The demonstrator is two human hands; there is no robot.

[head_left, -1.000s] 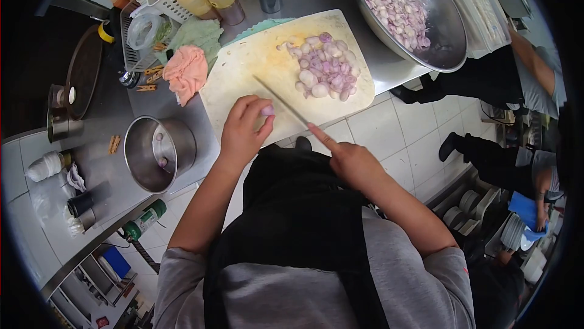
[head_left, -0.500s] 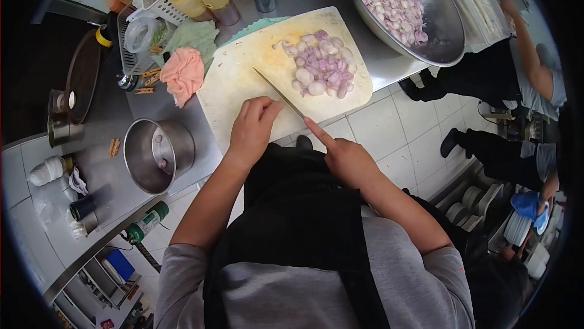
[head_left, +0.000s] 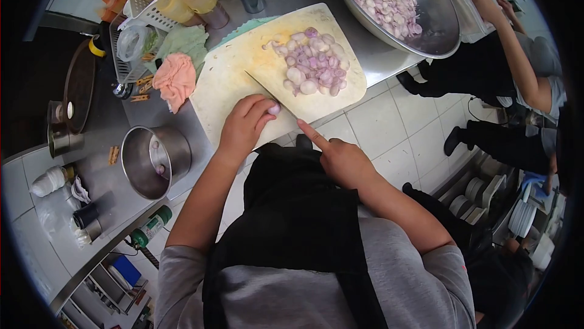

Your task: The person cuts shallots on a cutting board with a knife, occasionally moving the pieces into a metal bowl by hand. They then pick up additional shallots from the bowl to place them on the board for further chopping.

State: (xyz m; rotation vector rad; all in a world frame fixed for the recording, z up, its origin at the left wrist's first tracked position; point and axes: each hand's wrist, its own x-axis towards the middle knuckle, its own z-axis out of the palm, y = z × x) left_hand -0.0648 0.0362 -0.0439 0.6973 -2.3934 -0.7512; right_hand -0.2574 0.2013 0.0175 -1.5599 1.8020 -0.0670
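Note:
Near the front edge of the white cutting board (head_left: pixel 219 79), my left hand (head_left: pixel 245 123) has its fingers closed round a shallot (head_left: pixel 274 109), whose pale purple end shows past the fingertips. My right hand (head_left: pixel 340 155) grips a knife (head_left: pixel 271 93), index finger stretched along its spine; the handle is hidden in my palm. The blade points up and left over the board, just right of the shallot. Beyond it on the board lies a pile of sliced shallots (head_left: pixel 316 64).
A large steel bowl (head_left: pixel 441 21) of sliced shallots stands at the back right. To the left are a steel pot (head_left: pixel 179 158) with a few shallots, a pink cloth (head_left: pixel 175 79) and clothespins (head_left: pixel 114 155). Squeeze bottles (head_left: pixel 204 3) line the back. Two people (head_left: pixel 517 67) stand at the right.
The shallot in my left hand now shows between the fingers and the blade. The view has shifted slightly; both hands stay close to the board's front edge.

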